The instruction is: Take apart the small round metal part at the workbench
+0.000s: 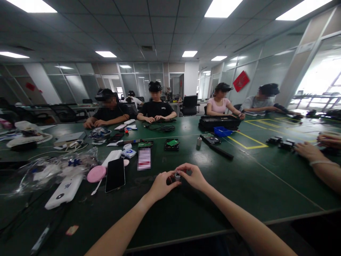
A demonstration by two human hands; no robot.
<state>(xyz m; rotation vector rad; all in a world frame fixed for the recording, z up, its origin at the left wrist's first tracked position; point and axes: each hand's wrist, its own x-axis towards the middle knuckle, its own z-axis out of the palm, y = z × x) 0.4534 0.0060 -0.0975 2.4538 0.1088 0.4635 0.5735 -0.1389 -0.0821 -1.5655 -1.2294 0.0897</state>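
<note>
My left hand point(160, 185) and my right hand point(194, 176) meet over the dark green table point(239, 185), both pinched on a small round grey part point(177, 175) held between the fingertips. The part is too small to name. My forearms reach in from the lower edge of the view. A black phone point(115, 175) lies face up to the left of my left hand, beside a round pink item point(96, 174) and a white device point(64, 192).
Opened hard drives point(172, 144) and a small metal cylinder point(199, 142) lie further back. A blue tray point(222, 131) and black case point(218, 122) sit far right. Several people work along the far edge; another person's hands point(310, 151) rest at the right. Plastic bags point(50, 167) clutter the left.
</note>
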